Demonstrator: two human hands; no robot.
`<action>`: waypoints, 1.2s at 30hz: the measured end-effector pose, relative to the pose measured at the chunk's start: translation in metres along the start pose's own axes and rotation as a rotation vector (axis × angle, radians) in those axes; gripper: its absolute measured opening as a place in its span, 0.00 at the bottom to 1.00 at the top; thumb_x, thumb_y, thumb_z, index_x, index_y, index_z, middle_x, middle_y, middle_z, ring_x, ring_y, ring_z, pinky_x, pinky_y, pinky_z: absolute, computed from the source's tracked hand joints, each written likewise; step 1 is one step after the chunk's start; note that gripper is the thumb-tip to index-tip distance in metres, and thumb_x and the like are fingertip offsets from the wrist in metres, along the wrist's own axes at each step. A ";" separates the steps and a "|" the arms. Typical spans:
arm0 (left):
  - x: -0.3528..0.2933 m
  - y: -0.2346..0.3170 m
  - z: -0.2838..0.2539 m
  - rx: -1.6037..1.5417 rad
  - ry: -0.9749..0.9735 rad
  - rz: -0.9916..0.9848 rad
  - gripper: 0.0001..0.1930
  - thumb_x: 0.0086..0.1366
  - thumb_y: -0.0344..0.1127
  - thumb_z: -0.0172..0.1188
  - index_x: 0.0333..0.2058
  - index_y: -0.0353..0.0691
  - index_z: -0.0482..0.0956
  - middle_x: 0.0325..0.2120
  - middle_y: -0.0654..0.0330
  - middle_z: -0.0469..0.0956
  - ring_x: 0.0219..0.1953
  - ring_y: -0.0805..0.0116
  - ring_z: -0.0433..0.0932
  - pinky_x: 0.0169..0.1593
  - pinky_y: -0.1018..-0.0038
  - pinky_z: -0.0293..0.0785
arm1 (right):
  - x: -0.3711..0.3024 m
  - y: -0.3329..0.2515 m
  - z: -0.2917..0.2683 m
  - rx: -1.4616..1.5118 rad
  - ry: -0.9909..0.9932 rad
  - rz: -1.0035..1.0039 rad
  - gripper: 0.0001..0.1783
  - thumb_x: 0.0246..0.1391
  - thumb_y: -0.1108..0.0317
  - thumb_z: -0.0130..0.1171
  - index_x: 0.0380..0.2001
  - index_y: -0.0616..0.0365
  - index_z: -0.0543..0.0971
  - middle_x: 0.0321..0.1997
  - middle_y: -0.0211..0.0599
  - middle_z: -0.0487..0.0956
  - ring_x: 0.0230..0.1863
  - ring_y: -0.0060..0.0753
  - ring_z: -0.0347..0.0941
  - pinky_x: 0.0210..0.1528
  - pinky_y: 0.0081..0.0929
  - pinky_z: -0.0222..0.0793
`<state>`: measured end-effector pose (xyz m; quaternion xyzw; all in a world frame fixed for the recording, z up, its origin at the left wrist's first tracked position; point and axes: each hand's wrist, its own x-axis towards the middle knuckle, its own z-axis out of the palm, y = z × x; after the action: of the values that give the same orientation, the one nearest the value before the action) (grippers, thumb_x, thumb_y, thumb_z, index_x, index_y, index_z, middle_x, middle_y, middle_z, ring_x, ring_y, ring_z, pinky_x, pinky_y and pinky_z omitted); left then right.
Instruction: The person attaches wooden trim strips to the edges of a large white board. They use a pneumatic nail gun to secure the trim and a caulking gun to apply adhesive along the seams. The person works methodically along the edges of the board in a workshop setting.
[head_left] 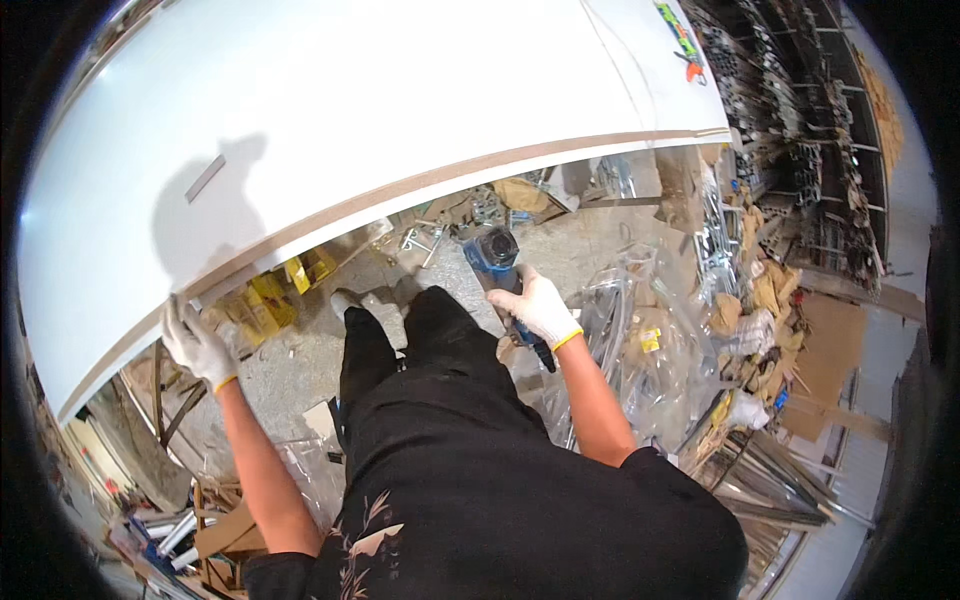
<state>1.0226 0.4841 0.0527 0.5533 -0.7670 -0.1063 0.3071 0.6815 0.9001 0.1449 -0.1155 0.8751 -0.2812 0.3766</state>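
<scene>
Holding a blue-black power tool, the white-gloved right hand is apart from the long white worktop. White-gloved left hand, nearer, touches it at near left, grip unclear.

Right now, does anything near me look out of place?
Yes: crumpled clear plastic lies on the floor to your right, beyond the right hand and its blue power tool. Loose like that, it looks like discarded wrapping.
</scene>
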 end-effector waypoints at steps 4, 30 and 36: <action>0.046 -0.030 0.027 0.161 -0.063 0.222 0.22 0.80 0.46 0.52 0.62 0.40 0.81 0.65 0.48 0.76 0.66 0.48 0.74 0.69 0.55 0.69 | -0.004 -0.012 -0.013 0.169 0.152 0.055 0.36 0.55 0.57 0.75 0.59 0.70 0.74 0.28 0.41 0.84 0.24 0.29 0.79 0.31 0.32 0.78; 0.047 -0.046 0.053 0.250 -0.012 0.238 0.21 0.76 0.43 0.49 0.55 0.39 0.86 0.60 0.54 0.82 0.63 0.53 0.77 0.69 0.57 0.67 | 0.092 -0.032 -0.103 0.701 0.258 0.030 0.22 0.70 0.48 0.63 0.43 0.61 0.80 0.20 0.36 0.79 0.17 0.28 0.76 0.22 0.27 0.72; 0.049 -0.041 0.052 0.250 -0.004 0.253 0.21 0.76 0.42 0.49 0.57 0.41 0.85 0.60 0.54 0.81 0.64 0.53 0.76 0.70 0.56 0.66 | 0.085 -0.032 -0.097 0.619 0.198 0.001 0.23 0.70 0.48 0.63 0.41 0.62 0.79 0.20 0.37 0.79 0.17 0.29 0.76 0.23 0.27 0.72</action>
<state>1.0143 0.4157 0.0088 0.4859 -0.8385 0.0284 0.2451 0.5522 0.8782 0.1671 0.0330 0.7804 -0.5436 0.3071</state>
